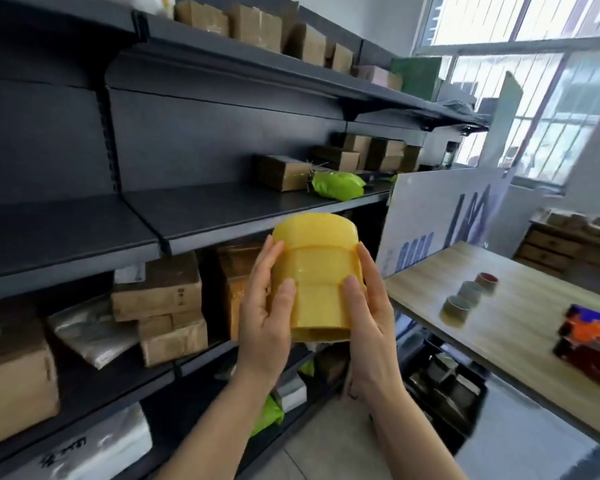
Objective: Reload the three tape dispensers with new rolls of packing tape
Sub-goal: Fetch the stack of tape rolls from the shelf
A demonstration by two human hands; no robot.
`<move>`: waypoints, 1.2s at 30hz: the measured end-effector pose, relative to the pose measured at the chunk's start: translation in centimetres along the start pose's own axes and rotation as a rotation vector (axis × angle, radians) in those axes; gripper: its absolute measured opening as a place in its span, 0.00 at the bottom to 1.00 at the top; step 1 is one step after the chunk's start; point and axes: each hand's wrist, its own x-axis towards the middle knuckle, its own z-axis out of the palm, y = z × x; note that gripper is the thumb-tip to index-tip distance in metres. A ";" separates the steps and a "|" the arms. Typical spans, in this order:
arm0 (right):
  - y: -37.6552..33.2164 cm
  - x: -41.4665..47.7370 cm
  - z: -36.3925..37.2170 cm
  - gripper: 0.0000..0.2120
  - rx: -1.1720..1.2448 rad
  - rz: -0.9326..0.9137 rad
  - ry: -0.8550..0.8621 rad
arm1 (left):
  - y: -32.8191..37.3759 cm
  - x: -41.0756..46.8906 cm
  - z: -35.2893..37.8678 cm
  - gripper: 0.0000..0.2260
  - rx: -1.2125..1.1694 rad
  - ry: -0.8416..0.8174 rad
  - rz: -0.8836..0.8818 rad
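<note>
A stack of yellow packing tape rolls (317, 271) is held upright between both hands in front of the dark shelving. My left hand (265, 306) grips its left side and my right hand (369, 306) grips its right side, thumbs on the front. On the wooden table (520, 327) to the right lie three used tape rolls (470, 296) in a row. The tape dispensers (589, 344), red, orange and blue, sit blurred at the table's right edge.
Dark metal shelves (222, 209) hold cardboard boxes (156, 292) and green mailer bags (338, 183). A white printed board (447, 216) leans behind the table. A black crate (444, 386) stands on the floor under the table. Windows fill the right wall.
</note>
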 end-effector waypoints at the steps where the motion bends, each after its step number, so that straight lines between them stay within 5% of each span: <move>1: 0.1 0.2 -1.6 0.23 0.001 0.006 0.020 | -0.2 -0.2 1.6 0.19 -0.020 -0.018 -0.006; 23: 6.1 10.8 -30.9 0.21 -0.209 0.057 0.421 | -10.4 1.7 35.7 0.20 -0.348 -0.423 -0.213; 36: 8.5 13.9 -48.0 0.20 -0.302 0.114 0.638 | -12.9 -0.8 54.2 0.23 -0.334 -0.597 -0.292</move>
